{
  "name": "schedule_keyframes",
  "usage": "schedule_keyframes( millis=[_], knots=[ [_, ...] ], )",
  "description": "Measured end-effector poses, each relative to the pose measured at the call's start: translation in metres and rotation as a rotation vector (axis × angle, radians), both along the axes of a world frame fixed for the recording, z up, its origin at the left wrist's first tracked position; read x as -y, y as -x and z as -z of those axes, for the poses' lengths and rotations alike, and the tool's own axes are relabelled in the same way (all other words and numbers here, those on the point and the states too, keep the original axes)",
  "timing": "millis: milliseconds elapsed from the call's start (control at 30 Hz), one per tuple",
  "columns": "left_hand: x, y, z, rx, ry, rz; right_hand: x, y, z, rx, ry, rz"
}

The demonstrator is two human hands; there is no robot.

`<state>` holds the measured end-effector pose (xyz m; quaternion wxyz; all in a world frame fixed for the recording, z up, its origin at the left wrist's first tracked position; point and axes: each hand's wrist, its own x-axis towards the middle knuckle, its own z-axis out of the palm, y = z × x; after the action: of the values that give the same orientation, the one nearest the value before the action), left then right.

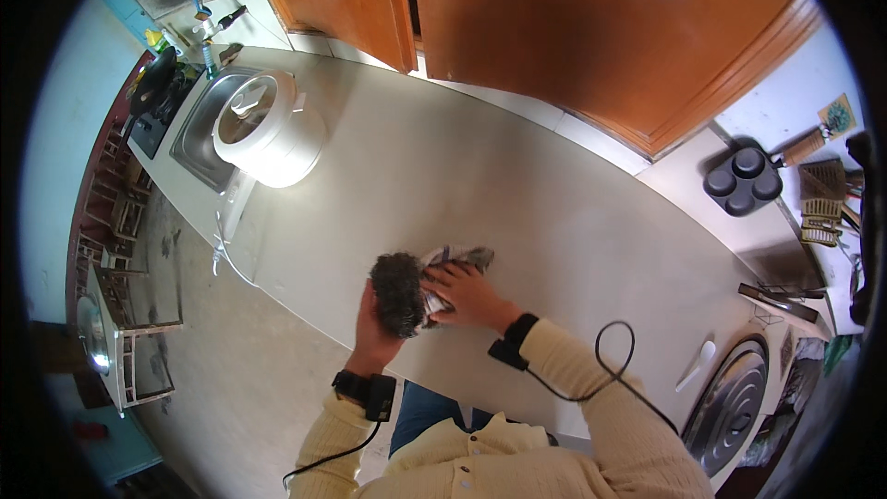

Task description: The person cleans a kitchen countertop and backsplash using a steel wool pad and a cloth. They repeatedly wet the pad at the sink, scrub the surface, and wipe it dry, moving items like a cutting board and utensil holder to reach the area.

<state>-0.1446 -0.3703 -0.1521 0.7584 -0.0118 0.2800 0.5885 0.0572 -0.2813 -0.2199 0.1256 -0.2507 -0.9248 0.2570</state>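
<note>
My left hand (374, 326) holds a dark, shaggy brush-like object (398, 294) near the counter's front edge; its exact kind is not plain. My right hand (468, 296) lies on a crumpled, patterned cloth (478, 256) just right of the dark object, fingers spread over it. Whether the cloth is gripped or only pressed cannot be told. Both hands are over the pale countertop (443, 173). Black bands with cabled boxes sit on both wrists.
A white rice cooker (277, 138) stands beside the steel sink (190, 128). Orange wooden cabinet doors (554, 28) rise behind the counter. A four-cup pan (743, 181) hangs or rests at right. A white spoon (696, 365) lies beside a large metal lid (727, 405).
</note>
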Motion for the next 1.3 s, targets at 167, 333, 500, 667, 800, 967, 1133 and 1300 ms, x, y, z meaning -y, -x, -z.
schedule_keyframes(
  millis=[167,333,500,667,800,967,1133,1300],
  knots=[
    [0.038,-0.054,0.029,0.087,0.009,0.055,0.085,-0.037,0.0,0.025,0.044,0.103],
    [0.082,-0.054,0.012,0.016,0.047,-0.002,0.134,-0.056,-0.01,-0.076,0.157,0.195],
    [0.122,-0.002,-0.016,-0.113,-0.024,-0.105,0.126,-0.035,-0.014,-0.317,0.616,0.497],
    [0.18,0.073,-0.026,-0.326,0.081,-0.234,0.061,0.06,-0.013,-0.208,0.297,0.489],
    [0.234,0.128,-0.023,-0.317,0.225,-0.271,0.074,0.132,-0.005,0.047,0.116,0.519],
    [0.28,0.182,-0.01,-0.346,0.062,-0.165,0.129,0.105,0.001,-0.025,0.021,0.389],
    [0.279,0.204,-0.004,-0.408,0.131,-0.105,0.203,0.02,-0.007,0.007,0.102,0.435],
    [0.252,0.185,-0.023,-0.379,0.159,-0.127,0.248,-0.069,-0.033,-0.074,0.365,0.601]
  ],
)
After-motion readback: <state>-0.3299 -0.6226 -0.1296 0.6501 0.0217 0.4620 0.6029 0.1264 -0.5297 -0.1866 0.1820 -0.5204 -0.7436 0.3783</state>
